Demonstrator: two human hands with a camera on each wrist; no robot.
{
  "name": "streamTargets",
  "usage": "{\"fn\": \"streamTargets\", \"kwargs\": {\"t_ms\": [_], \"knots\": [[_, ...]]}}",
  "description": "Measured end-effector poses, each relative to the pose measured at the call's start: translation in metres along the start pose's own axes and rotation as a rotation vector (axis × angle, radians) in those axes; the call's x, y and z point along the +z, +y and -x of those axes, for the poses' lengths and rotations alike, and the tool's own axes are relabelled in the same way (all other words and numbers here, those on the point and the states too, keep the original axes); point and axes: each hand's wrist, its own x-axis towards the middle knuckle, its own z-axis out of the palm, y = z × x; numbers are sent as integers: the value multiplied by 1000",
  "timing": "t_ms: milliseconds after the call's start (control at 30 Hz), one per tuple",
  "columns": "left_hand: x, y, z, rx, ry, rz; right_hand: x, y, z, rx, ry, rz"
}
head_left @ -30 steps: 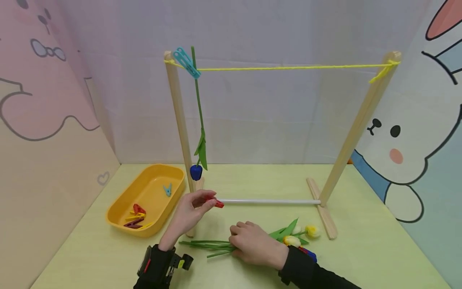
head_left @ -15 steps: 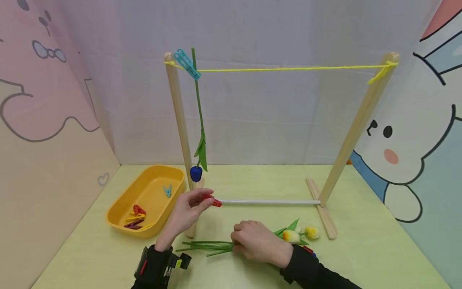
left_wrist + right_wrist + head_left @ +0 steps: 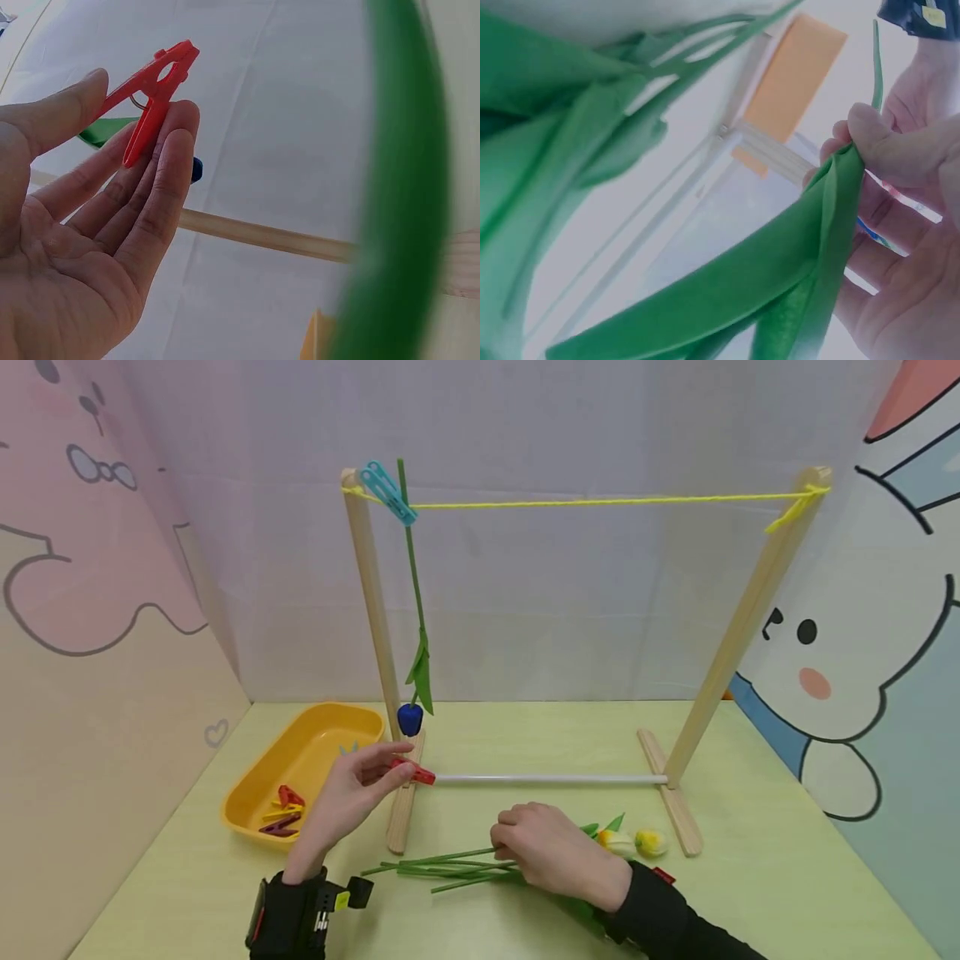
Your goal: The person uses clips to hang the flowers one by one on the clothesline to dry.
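Observation:
My left hand (image 3: 347, 800) pinches a red clothespin (image 3: 422, 775) between thumb and fingers, in front of the frame's left foot. In the left wrist view the clothespin (image 3: 154, 97) points up and away. My right hand (image 3: 553, 852) is over a bunch of artificial tulips, whose green stems (image 3: 442, 872) lie to the left. Thumb and fingers pinch one tulip stem at its leaves (image 3: 780, 255) in the right wrist view; its flower is not visible there. Yellow-white tulip heads (image 3: 651, 842) show beyond that wrist. A blue tulip (image 3: 410, 719) hangs head down from a light-blue clothespin (image 3: 387, 493).
A yellow string (image 3: 600, 502) runs between two wooden posts (image 3: 742, 627), joined low by a white rod (image 3: 547, 779). The yellow basin (image 3: 288, 756) on the left holds several clothespins (image 3: 283, 814). A red bit (image 3: 663, 876) shows by the right sleeve.
My left hand has moved left with the red clothespin, partly covering the basin. The right hand has shifted slightly right and up, and some stems have spread.

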Motion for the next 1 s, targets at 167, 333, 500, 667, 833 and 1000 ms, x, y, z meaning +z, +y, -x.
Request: {"fn": "streamTargets", "kwargs": {"t_ms": [167, 333, 500, 667, 833, 1000], "knots": [[1, 1, -2, 14, 27, 30, -10, 4, 4, -1, 68, -7], [3, -1, -3, 44, 92, 39, -23, 11, 4, -23, 146, -27], [7, -1, -3, 82, 110, 47, -41, 19, 0, -31, 198, -42], [8, 1, -3, 65, 111, 17, -58, 25, -7, -30, 234, -89], [9, -1, -3, 75, 118, -9, -71, 28, -20, -43, 291, -151], [9, 0, -3, 115, 132, -24, -79, 28, -31, -49, 357, -211]]}}
